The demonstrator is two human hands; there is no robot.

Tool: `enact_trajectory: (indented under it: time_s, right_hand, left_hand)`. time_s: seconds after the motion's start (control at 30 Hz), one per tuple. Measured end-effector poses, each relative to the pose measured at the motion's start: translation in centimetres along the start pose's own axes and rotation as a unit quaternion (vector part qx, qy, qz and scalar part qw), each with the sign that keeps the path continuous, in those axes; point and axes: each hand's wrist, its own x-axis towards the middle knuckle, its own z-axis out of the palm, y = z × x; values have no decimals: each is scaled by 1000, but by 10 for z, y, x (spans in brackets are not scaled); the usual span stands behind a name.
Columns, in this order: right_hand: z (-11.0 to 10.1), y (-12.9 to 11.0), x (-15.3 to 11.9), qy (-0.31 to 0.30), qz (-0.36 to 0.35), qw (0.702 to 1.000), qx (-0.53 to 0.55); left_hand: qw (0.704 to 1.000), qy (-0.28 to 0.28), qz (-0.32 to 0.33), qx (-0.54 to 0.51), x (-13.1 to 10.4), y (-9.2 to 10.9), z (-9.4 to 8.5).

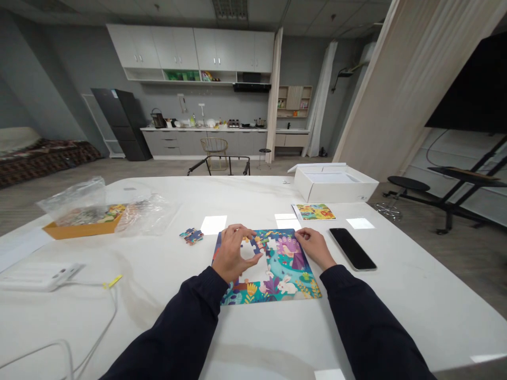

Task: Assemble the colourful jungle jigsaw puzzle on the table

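Observation:
A colourful jigsaw puzzle (291, 266) lies flat on the white table, with a pale unfilled area left of its middle. Over that puzzle's left part is my left hand (233, 253), thumb and fingers curved apart with nothing visible between them. My right hand (315, 247) rests at the upper right corner, its fingertips on the edge; whether they pinch anything is too small to tell. A small heap of loose puzzle pieces (192, 236) sits left of the puzzle.
Left on the table (158, 327) are an orange tray (85, 229) under plastic bags (148, 214), a white device (37, 277) and cables. A black phone (352, 249), a picture card (316, 211) and a white box (335, 183) are on the right.

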Motion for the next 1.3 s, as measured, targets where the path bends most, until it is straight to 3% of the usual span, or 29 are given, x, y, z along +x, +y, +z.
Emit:
enact_trajectory:
  time_s: [0.27, 0.47, 0.6, 0.67, 0.9, 1.3]
  right_hand:
    - [-3, -4, -1, 4, 0, 1000, 6]
    - [-3, -5, -2, -2, 0, 1000, 2]
    - [-5, -7, -3, -3, 1, 1000, 7]
    - [-5, -8, -4, -2, 1, 1000, 11]
    - [-5, -3, -1, -15, -7, 1000, 8]
    - [-3, 0, -1, -13, -11, 1000, 7]
  left_hand:
    - [991, -80, -74, 78, -5, -37, 2]
    - [987, -61, -128, 76, -8, -49, 11]
    - [988, 3, -146, 49, -8, -51, 11]
    - [989, 6, -142, 35, -8, -50, 11]
    - [990, -98, -101, -4, -13, -42, 19]
    - [985, -138, -101, -14, -16, -43, 20]
